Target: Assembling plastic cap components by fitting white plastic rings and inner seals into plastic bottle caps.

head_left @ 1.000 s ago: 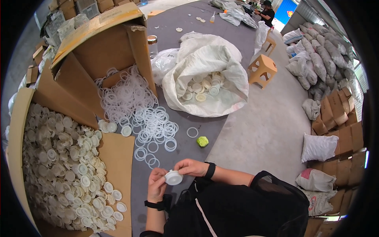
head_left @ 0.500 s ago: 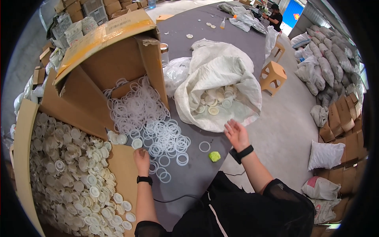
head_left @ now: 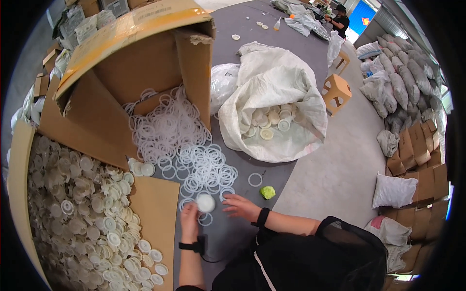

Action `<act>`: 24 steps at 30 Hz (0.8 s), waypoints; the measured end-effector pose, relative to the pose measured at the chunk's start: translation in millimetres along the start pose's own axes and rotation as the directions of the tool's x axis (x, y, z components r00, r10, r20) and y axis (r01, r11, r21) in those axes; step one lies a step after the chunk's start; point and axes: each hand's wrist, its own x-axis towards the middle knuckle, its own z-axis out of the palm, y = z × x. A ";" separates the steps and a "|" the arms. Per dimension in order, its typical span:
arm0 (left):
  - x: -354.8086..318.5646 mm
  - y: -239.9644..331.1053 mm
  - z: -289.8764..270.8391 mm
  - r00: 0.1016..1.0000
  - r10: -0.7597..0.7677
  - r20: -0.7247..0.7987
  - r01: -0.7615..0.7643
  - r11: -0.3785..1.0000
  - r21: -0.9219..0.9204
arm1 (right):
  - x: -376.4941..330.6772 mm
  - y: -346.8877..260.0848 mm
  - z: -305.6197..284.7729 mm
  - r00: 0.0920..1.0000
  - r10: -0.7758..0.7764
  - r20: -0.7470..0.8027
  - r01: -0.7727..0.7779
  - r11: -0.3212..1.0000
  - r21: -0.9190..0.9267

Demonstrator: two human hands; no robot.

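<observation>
My left hand (head_left: 190, 220) holds a round white plastic cap (head_left: 206, 203) just above the grey table (head_left: 272, 39). Beside it my right hand (head_left: 241, 207) lies flat, fingers spread, its fingertips on a clear ring (head_left: 226, 195) at the near edge of the ring pile (head_left: 194, 160). Many clear rings spill from a tipped cardboard box (head_left: 145, 53) across the table. A large heap of white caps (head_left: 77, 213) fills an open carton at my left.
An open white sack (head_left: 286, 92) holding several caps lies behind the rings. A small yellow-green lump (head_left: 267, 192) and a lone ring (head_left: 255, 180) sit near the table edge. A wooden stool (head_left: 336, 92), stacked sacks and boxes stand at the right. Another person (head_left: 340, 19) works far off.
My right hand came back from the sack to the near rings. My left hand lifted a white cap off the cap heap and brought it toward the middle.
</observation>
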 end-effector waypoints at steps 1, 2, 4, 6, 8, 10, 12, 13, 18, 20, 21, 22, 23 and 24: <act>-16.7 -7.2 3.3 0.991 -0.100 0.090 0.100 0.995 -0.005 | 3.5 8.2 3.3 0.994 0.053 0.096 -0.049 0.998 -0.040; -28.4 -15.5 6.6 0.986 -0.131 0.102 0.127 0.991 0.049 | 6.8 15.6 4.1 0.976 0.110 0.189 -0.095 0.992 -0.088; -41.5 -29.2 3.4 0.991 -0.134 0.031 0.127 0.979 0.159 | 14.6 33.8 -0.8 0.967 0.160 0.196 -0.107 0.961 -0.256; -43.7 -36.3 -8.0 0.995 0.040 -0.088 0.004 0.888 0.459 | 14.4 49.2 -6.9 0.965 0.201 0.170 -0.120 0.910 -0.396; -43.9 -39.4 -17.1 0.910 0.391 -0.138 -0.085 0.501 0.861 | 8.1 57.4 -10.2 0.968 0.203 0.146 -0.157 0.948 -0.278; -37.1 -54.1 -29.9 0.890 0.445 -0.100 -0.089 0.384 0.919 | 1.9 60.5 -16.2 0.972 0.201 0.120 -0.182 0.971 -0.153; -34.1 -61.5 -37.0 0.890 0.451 -0.064 -0.063 0.262 0.963 | -2.0 59.2 -22.2 0.973 0.225 0.060 -0.220 0.973 -0.072; -33.0 -63.5 -38.6 0.890 0.452 -0.058 -0.070 0.262 0.963 | -3.9 58.5 -25.2 0.974 0.219 0.057 -0.215 0.974 -0.070; -39.5 -65.3 -34.4 0.945 0.309 -0.106 -0.090 0.559 0.825 | -8.2 63.2 -43.9 0.995 0.100 -0.003 -0.100 0.995 0.023; -52.2 -62.5 -21.4 0.958 0.258 -0.124 -0.144 0.808 0.571 | -12.8 64.4 -46.9 0.996 0.091 -0.017 -0.090 0.994 0.061; -59.9 -61.1 -14.3 0.972 0.198 -0.129 -0.163 0.956 0.243 | -15.0 65.1 -48.4 0.996 0.090 -0.029 -0.087 0.992 0.095; -69.6 -55.3 -7.4 0.972 0.199 -0.124 -0.164 0.955 0.246 | -17.9 66.4 -48.2 0.996 0.086 -0.028 -0.083 0.992 0.099; -77.3 -47.1 1.6 0.993 0.089 -0.083 -0.078 0.989 0.130 | -19.6 65.4 -48.1 0.996 0.080 -0.046 -0.074 0.989 0.127; -84.1 -40.3 8.7 0.999 -0.018 -0.030 0.019 1.000 0.016 | -21.4 65.1 -47.8 0.995 0.075 -0.063 -0.065 0.986 0.154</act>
